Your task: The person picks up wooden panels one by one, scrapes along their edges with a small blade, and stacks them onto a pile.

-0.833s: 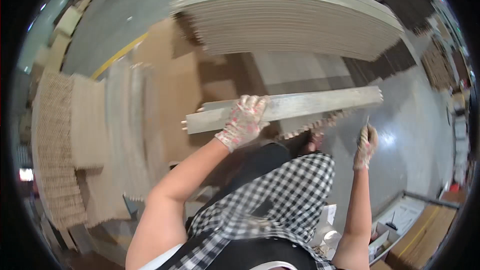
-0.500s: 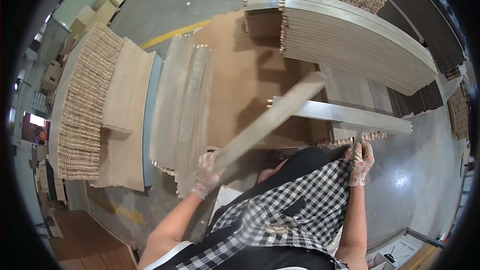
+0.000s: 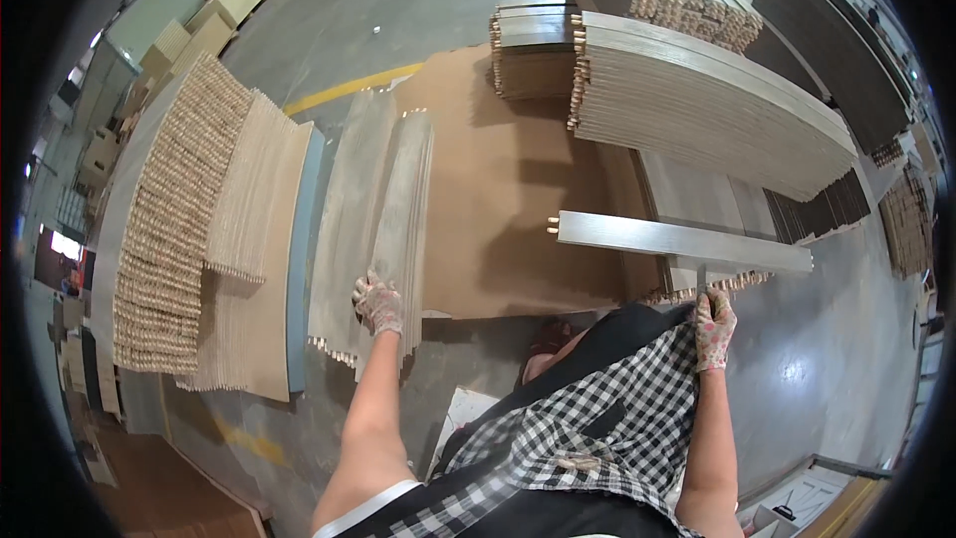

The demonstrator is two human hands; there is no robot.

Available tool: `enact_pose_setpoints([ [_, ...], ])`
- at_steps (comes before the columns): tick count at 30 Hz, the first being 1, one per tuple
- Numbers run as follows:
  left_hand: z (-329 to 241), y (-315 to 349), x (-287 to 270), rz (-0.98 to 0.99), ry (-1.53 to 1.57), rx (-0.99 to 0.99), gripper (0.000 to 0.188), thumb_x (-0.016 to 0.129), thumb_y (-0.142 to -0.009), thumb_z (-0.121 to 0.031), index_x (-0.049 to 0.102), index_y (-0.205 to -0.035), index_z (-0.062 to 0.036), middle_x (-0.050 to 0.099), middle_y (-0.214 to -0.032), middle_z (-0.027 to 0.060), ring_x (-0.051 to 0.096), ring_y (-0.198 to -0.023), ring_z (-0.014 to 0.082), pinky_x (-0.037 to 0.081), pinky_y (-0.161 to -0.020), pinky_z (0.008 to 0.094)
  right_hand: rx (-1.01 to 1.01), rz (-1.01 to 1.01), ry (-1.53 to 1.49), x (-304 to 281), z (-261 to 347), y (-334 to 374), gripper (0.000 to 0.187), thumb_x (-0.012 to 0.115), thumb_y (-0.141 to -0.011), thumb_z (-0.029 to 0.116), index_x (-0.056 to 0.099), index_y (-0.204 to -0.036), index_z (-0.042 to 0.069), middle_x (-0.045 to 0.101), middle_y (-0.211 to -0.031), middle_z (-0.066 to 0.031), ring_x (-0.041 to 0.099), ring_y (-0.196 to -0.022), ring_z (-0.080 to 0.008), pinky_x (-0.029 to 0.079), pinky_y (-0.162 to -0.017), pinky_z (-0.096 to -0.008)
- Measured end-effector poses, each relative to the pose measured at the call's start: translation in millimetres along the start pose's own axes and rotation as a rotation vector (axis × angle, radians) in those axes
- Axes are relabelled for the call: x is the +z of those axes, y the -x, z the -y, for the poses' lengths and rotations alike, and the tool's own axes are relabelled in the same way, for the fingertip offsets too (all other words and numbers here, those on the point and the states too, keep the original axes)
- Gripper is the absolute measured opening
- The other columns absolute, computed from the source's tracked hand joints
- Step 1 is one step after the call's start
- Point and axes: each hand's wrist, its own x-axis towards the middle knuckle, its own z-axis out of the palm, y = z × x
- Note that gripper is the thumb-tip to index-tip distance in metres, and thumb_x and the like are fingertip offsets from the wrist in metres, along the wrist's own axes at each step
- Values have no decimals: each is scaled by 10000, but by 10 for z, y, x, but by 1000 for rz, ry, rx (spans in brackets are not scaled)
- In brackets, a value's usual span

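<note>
My left hand (image 3: pixel 378 305), in a patterned glove, rests at the near part of a low stack of grey boards. Its fingers curl at the left edge of a narrow board (image 3: pixel 406 165) whose far end carries small wooden dowels. My right hand (image 3: pixel 715 331), gloved alike, is closed round a thin grey flat tool (image 3: pixel 701 277) that points up and away; its exact kind is hard to make out. Just beyond that tool, a single narrow board (image 3: pixel 687 239) lies crosswise, with dowels sticking out of its ends. More flat boards (image 3: pixel 349 200) lie left of the held one.
Tall dowelled stacks (image 3: pixel 179 229) stand at the left beside a blue-edged panel (image 3: pixel 307 239). Brown cardboard (image 3: pixel 498 210) covers the middle. A high pile of boards (image 3: pixel 707 100) rises at the far right, with dark panels (image 3: pixel 836 50) behind. A yellow line (image 3: pixel 349 87) marks the floor.
My left hand has moved left and away, bringing the board that slanted across the middle down onto the left stack. My right hand stays nearly in place, with the thin tool still in it.
</note>
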Motion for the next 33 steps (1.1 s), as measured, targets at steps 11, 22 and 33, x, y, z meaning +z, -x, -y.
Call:
enact_pose_setpoints([
  [11, -315, 1, 417, -8, 61, 710, 538, 574, -789, -155, 459, -1308, -72, 417, -1376, 117, 455, -1191, 329, 387, -998, 397, 46, 18, 61, 55, -93, -94, 173, 610, -860, 113, 628, -983, -9, 652, -818, -114, 609, -778, -194, 470, -746, -295],
  [22, -621, -719, 633, 20, 345, 287, 522, 529, -914, -235, 386, -1326, 52, 485, -1256, 270, 471, -1198, 355, 385, -1013, 358, 69, 45, 33, 77, 18, -56, 194, 611, -860, 129, 620, -1007, 4, 653, -873, -144, 632, -826, -214, 483, -771, -302],
  [33, -2355, 791, -27, 883, 1515, 259, 511, 501, -951, -161, 312, -1425, -142, 470, -1246, 6, 510, -979, 98, 463, -812, 249, -467, 226, 254, 1232, 772, -626, 123, 599, -707, 29, 574, -810, 93, 585, -718, -76, 605, -676, -264, 460, -570, -383],
])
